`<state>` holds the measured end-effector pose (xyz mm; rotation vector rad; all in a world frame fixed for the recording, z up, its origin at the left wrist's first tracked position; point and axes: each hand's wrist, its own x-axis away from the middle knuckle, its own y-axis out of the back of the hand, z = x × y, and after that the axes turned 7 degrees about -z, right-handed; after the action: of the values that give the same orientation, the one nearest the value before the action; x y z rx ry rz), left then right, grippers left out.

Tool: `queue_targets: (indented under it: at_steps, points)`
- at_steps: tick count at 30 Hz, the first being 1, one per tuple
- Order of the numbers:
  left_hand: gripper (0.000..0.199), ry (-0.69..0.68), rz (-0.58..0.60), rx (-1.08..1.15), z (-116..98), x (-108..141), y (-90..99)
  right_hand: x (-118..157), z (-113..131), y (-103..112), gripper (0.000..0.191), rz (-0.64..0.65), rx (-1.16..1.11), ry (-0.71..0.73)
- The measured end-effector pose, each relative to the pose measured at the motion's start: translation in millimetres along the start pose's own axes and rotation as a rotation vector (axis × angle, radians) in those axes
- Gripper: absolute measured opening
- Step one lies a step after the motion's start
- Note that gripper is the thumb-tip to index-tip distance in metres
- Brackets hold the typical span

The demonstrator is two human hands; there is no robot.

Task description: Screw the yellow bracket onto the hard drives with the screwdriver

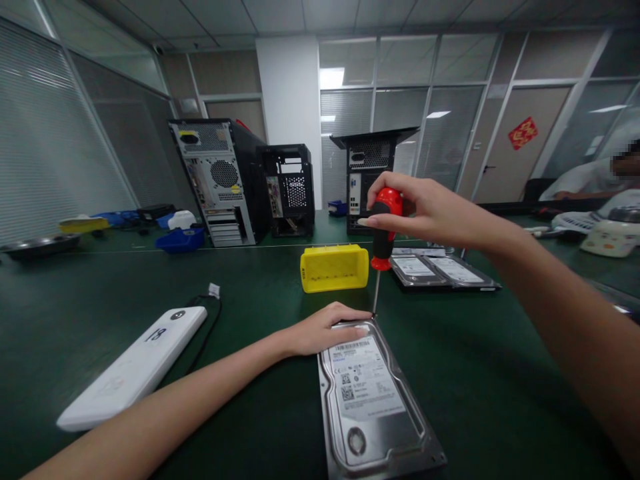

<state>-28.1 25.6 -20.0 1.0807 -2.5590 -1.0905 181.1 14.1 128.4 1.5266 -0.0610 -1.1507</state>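
The right hand, right of centre in the frame, is closed round the red and black handle of a screwdriver, thumb and fingers pinching its upper part. The shaft points down, slightly tilted, and its tip is at the far corner of a hard drive; whether it sits in a screw is too small to tell. The drive lies label up at the lower centre of the frame, on a dark green tabletop. The left hand rests on the drive's far end, thumb over the label's edge and index finger stretched toward the screwdriver's tip; I cannot tell whether its other fingers grip the side

Just beyond the left hand, at the centre, a yellow bin is turned with its opening toward the camera. Right of it lie more hard drives, side by side. At the lower left is a white device marked 18, with a black cable beside it. Three computer cases stand farther back, from upper left to upper centre, with a blue bin near the leftmost. At the right edge another person leans over the tabletop
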Motion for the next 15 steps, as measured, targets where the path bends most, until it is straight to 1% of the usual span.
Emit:
queue_targets:
  at_steps: [4, 7, 10, 15]
  points:
    - [0.052, -0.006, -0.004, 0.0, 1, 0, -0.9, -1, -3, -2, 0.036, -0.011, -0.037, -0.016]
    - [0.052, -0.004, -0.007, -0.003, 2, 0, -1.1, 1, -7, 0, 0.033, 0.032, -0.154, -0.063]
    - [0.051, -0.006, -0.006, 0.002, 3, 0, -1.0, 2, -9, 3, 0.033, 0.062, -0.232, -0.1]
    - [0.051, -0.003, -0.01, 0.003, 3, 1, -1.0, 0, -11, 2, 0.033, 0.055, -0.254, -0.099]
